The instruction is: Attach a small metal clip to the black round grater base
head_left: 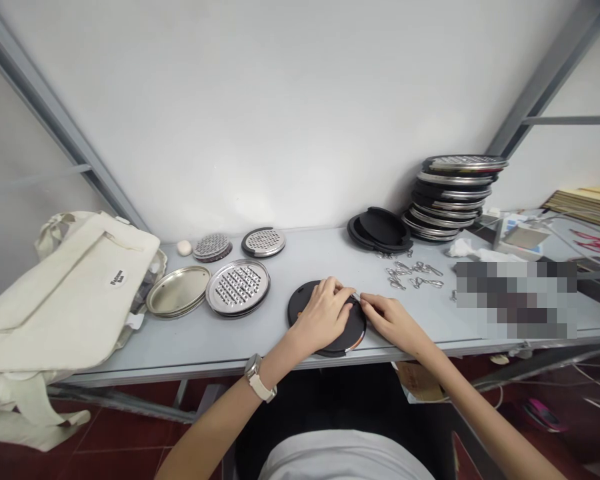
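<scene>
A black round disc (347, 333) with a shiny strip on its lower right rim lies flat near the table's front edge. My left hand (325, 310) rests over it, fingers bent and closed toward its upper right rim. From the right, my right hand (387, 320) pinches a small silvery metal piece (356, 297) at that rim; fingertips partly hide it. Several metal wire-like clips (415, 273) are scattered beyond my right hand. Left of the disc is a round metal grater (237, 287), with plain round metal plates (180, 291) beside it.
Smaller round graters (213, 247) (263, 242) lie near the wall. Black round frames (380, 230) sit beside a tall stack of graters (453, 197). A cream bag (75, 287) covers the table's left end. Boxes and cables (523, 237) occupy the right.
</scene>
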Demonstrator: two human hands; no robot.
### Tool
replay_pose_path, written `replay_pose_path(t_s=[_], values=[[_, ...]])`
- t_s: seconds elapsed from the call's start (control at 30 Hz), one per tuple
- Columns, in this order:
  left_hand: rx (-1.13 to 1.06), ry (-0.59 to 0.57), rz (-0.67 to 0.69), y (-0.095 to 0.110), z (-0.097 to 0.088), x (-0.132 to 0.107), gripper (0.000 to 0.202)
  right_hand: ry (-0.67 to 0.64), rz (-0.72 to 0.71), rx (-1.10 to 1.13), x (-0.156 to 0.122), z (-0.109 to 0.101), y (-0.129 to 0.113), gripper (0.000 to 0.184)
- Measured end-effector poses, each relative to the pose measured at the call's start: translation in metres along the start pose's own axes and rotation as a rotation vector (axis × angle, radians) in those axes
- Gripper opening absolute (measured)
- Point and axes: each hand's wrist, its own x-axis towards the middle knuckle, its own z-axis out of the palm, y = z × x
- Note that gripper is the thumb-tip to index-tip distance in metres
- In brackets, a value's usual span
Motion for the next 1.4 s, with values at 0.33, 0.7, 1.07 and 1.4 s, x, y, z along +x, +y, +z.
replay_pose_path(t_s=[0.33,0.7,1.07,1.4], values=[[0.024,-0.046,-0.011,0.002,-0.0039,-0.0005,0.034,-0.016,0.004,0.009,0.0,0.0,-0.0004,0.031],[-0.013,-0.108,0.025,0.0031,-0.0053,0.0029,0.042,-0.024,-0.019,0.033,-0.0005,0.0016,0.0004,0.03],[0.002,-0.081,0.027,0.003,-0.0049,0.0024,0.038,-0.023,-0.013,0.046,-0.0004,0.0029,0.0008,0.029],[0.018,-0.076,0.0,0.0033,-0.0049,0.0022,0.039,-0.001,-0.006,0.048,-0.0006,0.0028,-0.0022,0.031]])
